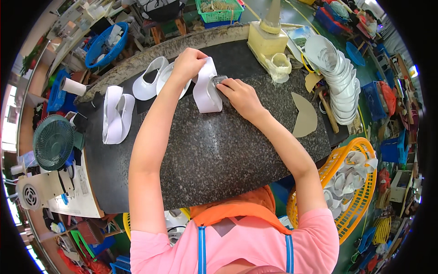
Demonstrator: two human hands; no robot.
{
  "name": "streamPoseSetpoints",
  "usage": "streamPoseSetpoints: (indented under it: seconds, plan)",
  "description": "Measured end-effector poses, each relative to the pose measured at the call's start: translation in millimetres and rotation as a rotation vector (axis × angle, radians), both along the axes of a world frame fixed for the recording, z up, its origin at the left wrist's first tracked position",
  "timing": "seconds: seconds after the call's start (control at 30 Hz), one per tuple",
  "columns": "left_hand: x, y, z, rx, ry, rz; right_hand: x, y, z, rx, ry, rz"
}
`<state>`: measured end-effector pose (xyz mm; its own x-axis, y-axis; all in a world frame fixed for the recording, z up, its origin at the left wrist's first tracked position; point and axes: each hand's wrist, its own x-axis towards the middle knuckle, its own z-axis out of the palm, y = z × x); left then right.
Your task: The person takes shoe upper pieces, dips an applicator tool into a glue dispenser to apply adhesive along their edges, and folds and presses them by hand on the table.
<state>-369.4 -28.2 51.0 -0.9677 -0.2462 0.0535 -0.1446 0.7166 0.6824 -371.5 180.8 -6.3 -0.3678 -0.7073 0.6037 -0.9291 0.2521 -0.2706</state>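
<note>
Your left hand (188, 61) pinches the top edge of a white shoe upper (206, 89), holding it flat on the dark speckled stone worktop (219, 155). Your right hand (241, 95) is closed around a small grey tool (219, 80) pressed against the upper's right side. More white uppers (116, 114) lie to your left on the stone. A stack of white pieces (340, 77) sits far right, above a yellow basket (360, 182).
</note>
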Motion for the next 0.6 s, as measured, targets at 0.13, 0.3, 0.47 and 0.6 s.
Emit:
streamPoseSetpoints:
  seconds: [0.13, 0.3, 0.47, 0.6]
  plan:
    - [25.6, 7.3, 3.8, -0.091, 0.172, -0.037, -1.4, 11.4, 16.0, 0.154, -0.353, 0.181]
    - [110.2, 28.7, 61.0, -0.261, 0.453, -0.042, 9.7, 61.4, 64.8, -0.145, -1.160, -0.014]
    - [183.6, 83.1, -2.7, -0.540, 0.246, -0.373, 18.7, 92.7, 61.5, -0.574, -1.339, -0.110]
    - [211.9, 100.6, -50.0, -0.730, 0.257, -0.447, 38.2, 87.2, 68.1, -0.528, -1.402, -0.177]
